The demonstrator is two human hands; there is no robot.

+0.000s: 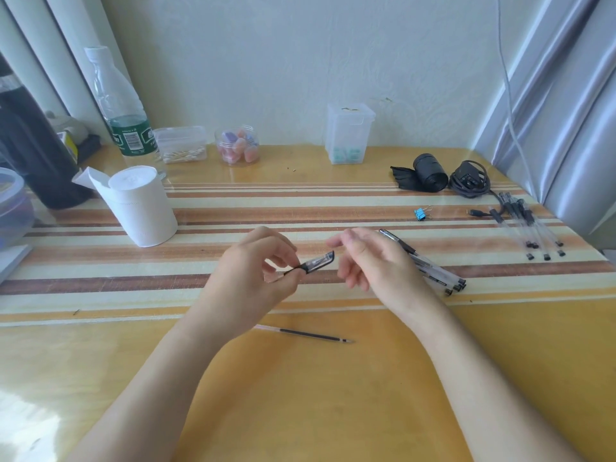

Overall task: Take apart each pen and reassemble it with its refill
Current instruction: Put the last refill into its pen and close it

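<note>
My left hand pinches a short clear pen part with a black end, held just above the table and pointing right. My right hand hovers right of it, fingers apart and slightly blurred, with nothing visible in it. The fingertips are close to the part's black end without touching it. A thin black refill lies loose on the table in front of my hands. A small bunch of clear pens with black caps lies partly hidden behind my right hand. Several more clear pens lie at the far right.
A white tissue roll stands at the left, with a water bottle and small plastic tubs along the wall. A blue binder clip, a black bag roll and a coiled charger cable sit at the back right.
</note>
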